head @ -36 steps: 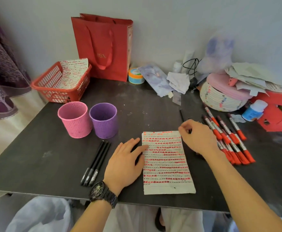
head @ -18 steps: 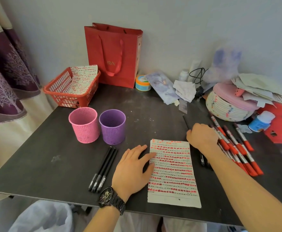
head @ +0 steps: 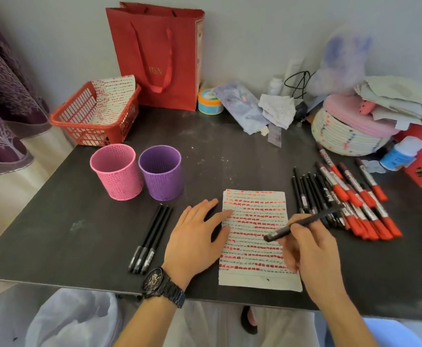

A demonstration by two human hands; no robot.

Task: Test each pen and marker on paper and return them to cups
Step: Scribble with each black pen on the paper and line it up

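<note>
A sheet of paper (head: pixel 255 274) covered in red and black marks lies on the dark table (head: pixel 67 234). My left hand (head: pixel 195 239) rests flat, its fingers on the paper's left edge. My right hand (head: pixel 307 251) grips a black pen (head: pixel 302 225) above the paper, its capped end pointing left. Three black pens (head: pixel 152 236) lie side by side left of my left hand. A pile of black pens (head: pixel 307 194) and red-capped markers (head: pixel 362 204) lies right of the paper. A pink cup (head: pixel 117 171) and a purple cup (head: pixel 161 172) stand behind, both showing nothing inside.
A red basket (head: pixel 79 113) holding marked paper sits at the back left, with a red gift bag (head: pixel 160 56) beside it. A woven bowl (head: pixel 342 134), papers, a blue bottle (head: pixel 400 154) and clutter fill the back right. A curtain hangs at the left.
My right hand lifted a black pen from the pile on the right and brought it over the paper. My left hand stayed on the paper's left edge.
</note>
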